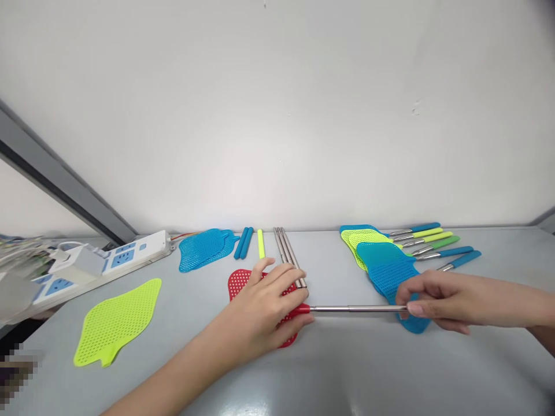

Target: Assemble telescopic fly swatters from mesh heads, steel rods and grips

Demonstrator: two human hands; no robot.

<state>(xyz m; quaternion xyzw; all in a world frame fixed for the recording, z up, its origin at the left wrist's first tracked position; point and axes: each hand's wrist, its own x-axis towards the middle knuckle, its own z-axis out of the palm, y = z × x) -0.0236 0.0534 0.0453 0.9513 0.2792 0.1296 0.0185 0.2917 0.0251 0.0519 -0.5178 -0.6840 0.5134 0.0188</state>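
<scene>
My left hand [275, 300] is closed around the neck of a red perforated fly swatter head [239, 282], covering much of it. A thin telescopic metal rod [351, 308] runs out to the right from that red neck. At the rod's far end my right hand [437, 300] pinches it between thumb and fingers; no coloured grip shows there. Behind my left hand lie several bare metal rods [284, 248], side by side. Under and behind my right hand are blue fly swatter heads [385, 266], partly hidden by it.
Finished-looking swatters with coloured handles [433, 240] fan out at the back right. Blue swatter heads [206, 249], blue grips [243, 242] and a yellow grip [261, 242] lie at the back. A yellow-green head [119, 320] and a white power strip [143, 254] are at left.
</scene>
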